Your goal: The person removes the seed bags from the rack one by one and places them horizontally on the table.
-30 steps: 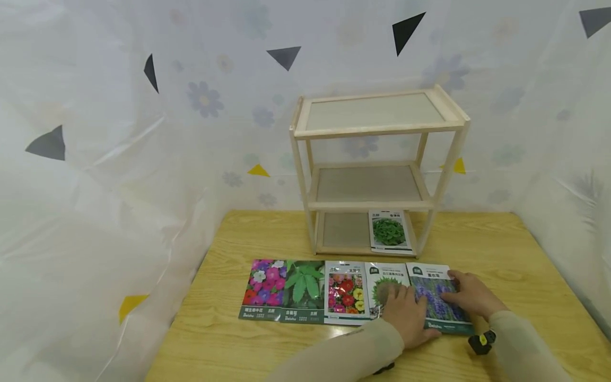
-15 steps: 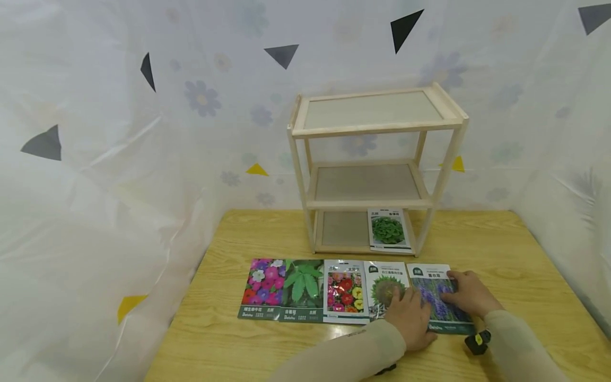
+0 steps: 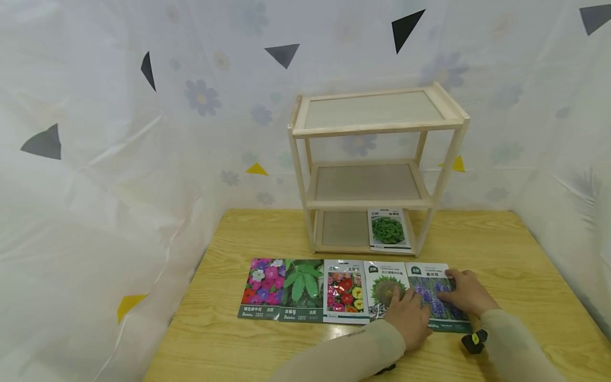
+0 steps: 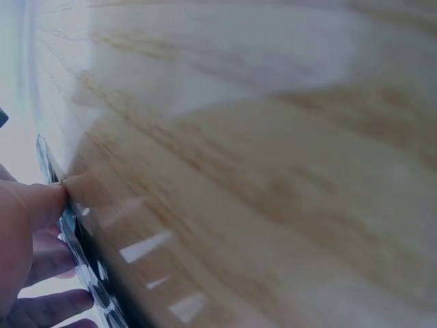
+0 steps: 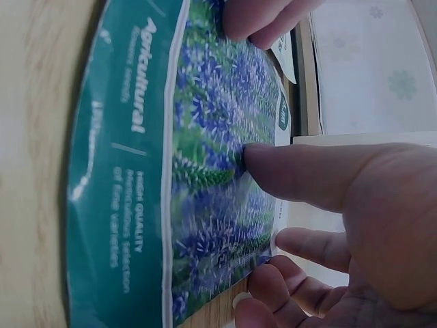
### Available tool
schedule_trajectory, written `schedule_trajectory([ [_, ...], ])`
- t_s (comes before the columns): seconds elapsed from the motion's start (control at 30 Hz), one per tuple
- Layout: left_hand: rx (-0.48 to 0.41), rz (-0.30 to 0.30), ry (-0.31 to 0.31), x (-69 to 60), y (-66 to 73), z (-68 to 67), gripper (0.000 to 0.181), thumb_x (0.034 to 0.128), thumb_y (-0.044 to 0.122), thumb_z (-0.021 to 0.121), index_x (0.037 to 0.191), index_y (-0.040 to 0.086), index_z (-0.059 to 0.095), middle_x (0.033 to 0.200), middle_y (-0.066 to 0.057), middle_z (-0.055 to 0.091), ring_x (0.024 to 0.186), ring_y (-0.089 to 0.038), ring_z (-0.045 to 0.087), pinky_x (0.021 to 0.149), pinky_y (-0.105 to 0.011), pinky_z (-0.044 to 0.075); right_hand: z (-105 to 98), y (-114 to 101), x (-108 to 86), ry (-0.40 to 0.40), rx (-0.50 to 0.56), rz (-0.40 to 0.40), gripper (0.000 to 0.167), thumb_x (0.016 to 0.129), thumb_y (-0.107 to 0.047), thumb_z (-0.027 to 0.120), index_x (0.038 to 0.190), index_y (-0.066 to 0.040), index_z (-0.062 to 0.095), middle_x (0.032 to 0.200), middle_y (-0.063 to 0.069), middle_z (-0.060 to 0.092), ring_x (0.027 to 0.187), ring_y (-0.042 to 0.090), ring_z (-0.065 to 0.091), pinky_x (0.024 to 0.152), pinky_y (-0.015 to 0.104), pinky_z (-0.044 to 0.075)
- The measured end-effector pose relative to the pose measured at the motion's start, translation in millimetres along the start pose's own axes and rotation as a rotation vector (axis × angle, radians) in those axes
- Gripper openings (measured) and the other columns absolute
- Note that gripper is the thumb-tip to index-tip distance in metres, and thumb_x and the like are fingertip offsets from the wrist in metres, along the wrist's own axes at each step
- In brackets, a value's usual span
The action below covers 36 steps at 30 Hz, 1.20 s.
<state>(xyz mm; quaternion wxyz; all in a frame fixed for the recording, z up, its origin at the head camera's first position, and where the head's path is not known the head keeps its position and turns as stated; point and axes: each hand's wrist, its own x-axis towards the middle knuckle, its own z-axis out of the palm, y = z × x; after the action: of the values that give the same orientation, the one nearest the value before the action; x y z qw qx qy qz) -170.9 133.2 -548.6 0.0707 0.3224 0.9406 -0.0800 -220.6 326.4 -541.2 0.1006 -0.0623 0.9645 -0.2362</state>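
In the head view, a row of seed packets lies on the wooden table. At its right end is a lavender seed packet (image 3: 436,300) with a green lower band. My right hand (image 3: 470,292) holds its right side, thumb on the printed face, fingers at the edge; the right wrist view shows this thumb (image 5: 293,171) close up. My left hand (image 3: 408,318) rests with spread fingers over the lavender packet's left side and the adjoining sunflower seed packet (image 3: 385,278). In the left wrist view, the left thumb (image 4: 44,203) touches a packet's edge near the tabletop.
A three-tier wooden rack (image 3: 369,204) stands behind the row. A green-leaf seed packet (image 3: 389,231) leans on its bottom tier. Left of my hands lie a zinnia-like flower packet (image 3: 346,292), a green leaf packet (image 3: 302,286) and a petunia packet (image 3: 262,284).
The lavender packet has shifted slightly left, closer against the sunflower packet. Both hands have moved a little left with it. The other packets stay put.
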Motion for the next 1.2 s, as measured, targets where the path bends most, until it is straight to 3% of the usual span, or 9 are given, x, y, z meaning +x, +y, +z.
schedule_trajectory([
  [0.73,-0.062,0.014,0.012,-6.4,-4.3,3.6,0.055,0.0928,0.065,0.041,0.141,0.039,0.043,0.149,0.012,0.031,0.141,-0.011,0.022,0.115,-0.047,0.019,1.0,-1.3,-0.3,-0.004,-0.002,0.027,0.081,0.081,-0.038,0.075,0.131,0.017,0.043,0.117,0.044,0.041,0.1,0.052,0.05,0.081,0.063,0.044],
  [0.93,-0.068,0.043,0.02,-5.9,-6.7,9.3,0.059,0.0923,0.067,0.038,0.143,0.037,0.042,0.15,0.01,0.031,0.141,-0.012,0.022,0.114,-0.046,0.022,1.2,0.3,-0.3,-0.005,0.012,0.02,0.08,0.082,-0.038,0.074,0.131,0.017,0.043,0.117,0.045,0.04,0.101,0.053,0.05,0.081,0.063,0.044],
  [1.2,-0.058,0.059,0.076,-8.9,-14.4,3.2,0.059,0.0927,0.066,0.038,0.14,0.032,0.044,0.147,0.007,0.036,0.139,-0.013,0.027,0.113,-0.044,0.027,-3.4,-2.8,-2.1,0.032,0.019,0.012,0.077,0.087,-0.037,0.07,0.131,0.019,0.042,0.118,0.045,0.043,0.106,0.056,0.046,0.084,0.065,0.042],
])
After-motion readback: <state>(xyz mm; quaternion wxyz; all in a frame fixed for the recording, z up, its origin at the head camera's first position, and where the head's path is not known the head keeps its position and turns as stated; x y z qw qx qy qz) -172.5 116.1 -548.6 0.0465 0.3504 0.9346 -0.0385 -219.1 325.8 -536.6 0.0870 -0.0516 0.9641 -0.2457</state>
